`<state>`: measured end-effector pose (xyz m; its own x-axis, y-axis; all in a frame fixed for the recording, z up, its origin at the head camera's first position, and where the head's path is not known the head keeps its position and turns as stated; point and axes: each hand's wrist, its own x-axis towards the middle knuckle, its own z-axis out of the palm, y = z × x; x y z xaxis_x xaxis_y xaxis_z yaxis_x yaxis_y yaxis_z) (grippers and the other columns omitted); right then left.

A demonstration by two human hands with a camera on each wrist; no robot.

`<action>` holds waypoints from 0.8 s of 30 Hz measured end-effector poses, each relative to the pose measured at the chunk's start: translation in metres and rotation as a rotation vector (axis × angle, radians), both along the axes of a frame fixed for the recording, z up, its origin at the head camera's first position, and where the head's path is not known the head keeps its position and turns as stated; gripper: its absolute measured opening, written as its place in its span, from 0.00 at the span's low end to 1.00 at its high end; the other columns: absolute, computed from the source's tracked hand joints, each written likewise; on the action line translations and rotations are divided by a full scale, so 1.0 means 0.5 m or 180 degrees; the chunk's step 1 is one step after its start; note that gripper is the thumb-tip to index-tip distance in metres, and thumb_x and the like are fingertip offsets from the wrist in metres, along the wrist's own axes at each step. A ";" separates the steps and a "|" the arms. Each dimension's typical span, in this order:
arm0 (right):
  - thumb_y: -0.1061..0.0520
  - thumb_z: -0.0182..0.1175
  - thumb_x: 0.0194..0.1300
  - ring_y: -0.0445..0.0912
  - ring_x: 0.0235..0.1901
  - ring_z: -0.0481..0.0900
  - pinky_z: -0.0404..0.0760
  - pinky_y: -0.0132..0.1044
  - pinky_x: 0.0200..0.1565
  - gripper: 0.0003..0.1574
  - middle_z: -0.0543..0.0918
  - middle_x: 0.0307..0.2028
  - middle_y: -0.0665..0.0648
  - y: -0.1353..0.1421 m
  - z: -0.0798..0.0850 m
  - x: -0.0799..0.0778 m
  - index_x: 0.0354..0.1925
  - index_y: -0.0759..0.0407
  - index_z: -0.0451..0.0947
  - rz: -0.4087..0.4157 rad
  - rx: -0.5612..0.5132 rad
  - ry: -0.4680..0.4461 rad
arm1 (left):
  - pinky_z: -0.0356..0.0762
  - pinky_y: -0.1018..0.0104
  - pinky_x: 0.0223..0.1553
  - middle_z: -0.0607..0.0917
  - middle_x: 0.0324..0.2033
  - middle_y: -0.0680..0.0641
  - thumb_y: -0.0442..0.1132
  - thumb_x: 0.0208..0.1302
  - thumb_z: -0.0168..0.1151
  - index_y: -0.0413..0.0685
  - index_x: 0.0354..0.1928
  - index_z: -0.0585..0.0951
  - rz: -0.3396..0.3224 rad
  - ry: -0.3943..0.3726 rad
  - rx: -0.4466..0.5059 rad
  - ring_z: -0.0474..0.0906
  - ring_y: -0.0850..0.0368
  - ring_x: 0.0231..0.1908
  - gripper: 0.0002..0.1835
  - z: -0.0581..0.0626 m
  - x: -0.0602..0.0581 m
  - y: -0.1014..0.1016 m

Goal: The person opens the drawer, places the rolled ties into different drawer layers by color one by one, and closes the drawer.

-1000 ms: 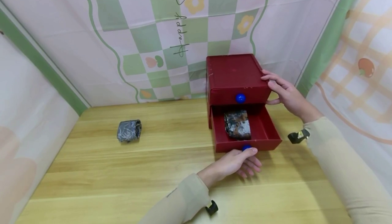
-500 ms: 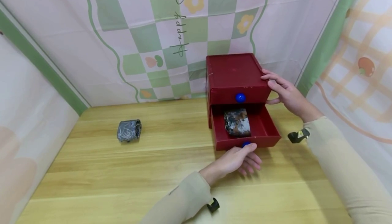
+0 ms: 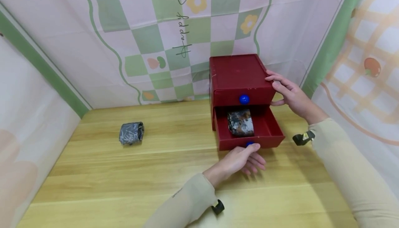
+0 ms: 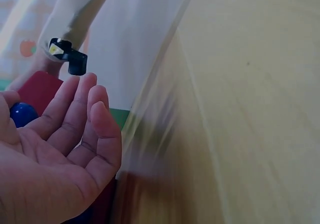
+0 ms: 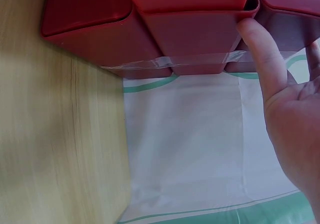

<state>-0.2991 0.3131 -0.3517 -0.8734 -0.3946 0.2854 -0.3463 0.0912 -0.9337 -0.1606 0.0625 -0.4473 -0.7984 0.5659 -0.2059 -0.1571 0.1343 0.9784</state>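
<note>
A red drawer cabinet (image 3: 238, 72) stands at the wall, its top drawer pushed in. Beneath it the pulled-out drawer (image 3: 271, 124) holds a rolled piece of cloth (image 3: 240, 122) in a mottled black, brown and white pattern. My left hand (image 3: 238, 160) is at that drawer's blue knob (image 4: 23, 115), its thumb against the knob and the other fingers loosely extended below. My right hand (image 3: 291, 98) rests against the cabinet's right side, fingertips at the top edge. In the right wrist view its thumb (image 5: 260, 49) touches the red side wall.
A grey roll of cloth (image 3: 131, 133) with a white leafy pattern lies on the wooden table (image 3: 124, 179), left of the cabinet. The upper drawer has its own blue knob (image 3: 244, 99). Patterned fabric curtains (image 3: 171, 48) close off the back and sides.
The open drawer has slid a little farther into the cabinet, carrying the mottled cloth with it. My left hand has moved inward along with the knob. The right hand stays in place.
</note>
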 end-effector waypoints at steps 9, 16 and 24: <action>0.55 0.45 0.82 0.50 0.72 0.57 0.87 0.44 0.37 0.22 0.51 0.79 0.50 0.000 -0.001 -0.001 0.68 0.58 0.70 -0.0001 -0.0013 0.0012 | 0.79 0.63 0.30 0.90 0.31 0.53 0.69 0.71 0.48 0.50 0.34 0.89 0.0201 -0.0028 0.0008 0.86 0.46 0.34 0.33 0.008 -0.031 -0.014; 0.55 0.45 0.82 0.50 0.72 0.57 0.87 0.43 0.37 0.22 0.51 0.79 0.49 0.000 0.000 0.000 0.67 0.57 0.70 0.0012 -0.0044 -0.0004 | 0.81 0.60 0.32 0.90 0.31 0.52 0.71 0.70 0.48 0.45 0.37 0.89 0.0264 -0.0047 0.0066 0.87 0.44 0.35 0.36 0.008 -0.051 -0.009; 0.54 0.46 0.82 0.50 0.72 0.57 0.87 0.44 0.36 0.22 0.52 0.79 0.49 -0.001 0.000 0.001 0.67 0.57 0.70 -0.0012 -0.0010 0.0011 | 0.81 0.58 0.34 0.90 0.31 0.51 0.72 0.70 0.48 0.49 0.36 0.89 0.0297 -0.0062 0.0094 0.86 0.47 0.33 0.35 0.006 -0.067 -0.008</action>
